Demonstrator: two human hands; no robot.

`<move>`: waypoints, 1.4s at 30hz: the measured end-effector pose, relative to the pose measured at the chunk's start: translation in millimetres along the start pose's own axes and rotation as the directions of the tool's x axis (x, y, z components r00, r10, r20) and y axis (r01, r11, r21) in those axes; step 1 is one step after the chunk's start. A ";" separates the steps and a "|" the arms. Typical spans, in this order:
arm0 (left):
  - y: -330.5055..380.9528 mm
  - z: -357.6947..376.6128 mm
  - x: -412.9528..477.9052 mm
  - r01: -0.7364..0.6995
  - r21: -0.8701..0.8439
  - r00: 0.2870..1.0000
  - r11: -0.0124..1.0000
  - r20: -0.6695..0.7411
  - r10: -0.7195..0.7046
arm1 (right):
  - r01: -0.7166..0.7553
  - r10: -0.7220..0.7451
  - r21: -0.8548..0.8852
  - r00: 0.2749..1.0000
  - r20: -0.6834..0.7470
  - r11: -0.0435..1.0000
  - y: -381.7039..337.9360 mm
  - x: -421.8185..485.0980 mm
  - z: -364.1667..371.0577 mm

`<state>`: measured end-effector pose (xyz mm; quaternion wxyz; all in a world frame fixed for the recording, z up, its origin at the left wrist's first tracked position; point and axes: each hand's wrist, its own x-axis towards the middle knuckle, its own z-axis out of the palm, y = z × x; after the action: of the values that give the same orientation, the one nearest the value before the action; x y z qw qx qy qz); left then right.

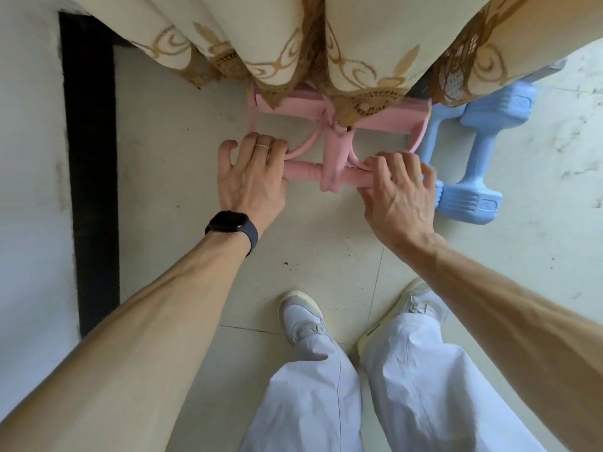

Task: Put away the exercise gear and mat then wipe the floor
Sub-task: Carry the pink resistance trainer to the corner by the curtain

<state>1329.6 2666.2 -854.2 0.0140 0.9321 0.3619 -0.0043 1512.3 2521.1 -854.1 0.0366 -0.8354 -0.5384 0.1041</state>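
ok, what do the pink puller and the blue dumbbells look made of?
Pink puller: the bar looks like matte foam padding, with no shine and soft rounded ends. The curved tubes look like smooth rubber, probably. Blue dumbbells: a matte vinyl or plastic coating, going by the moulded ridges and the stamped mark on the heads. The core is hidden.

Both bare arms reach forward and down, nearly straight, the forearms converging toward the hands. The left hand [251,181] lies knuckles-up, its fingers bent down over one end of a pink bar [305,171] — a ring [263,146] on one finger, a dark watch [232,227] strapped to the wrist just behind it. The right hand [399,194], level with the left and apart from it, curls its fingers over the bar's other end — thumb tucked against the near side, back of the hand up.
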 end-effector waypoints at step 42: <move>-30.0 19.1 -84.8 -0.403 0.010 0.823 0.915 0.442 0.357 | -0.696 0.202 0.300 0.542 0.816 0.652 -68.6 48.4 25.2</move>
<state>1246.8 2630.6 -872.5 0.0465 0.9604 0.1560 -0.2260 1465.0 2592.4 -873.4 0.0528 -0.7799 -0.1943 0.5927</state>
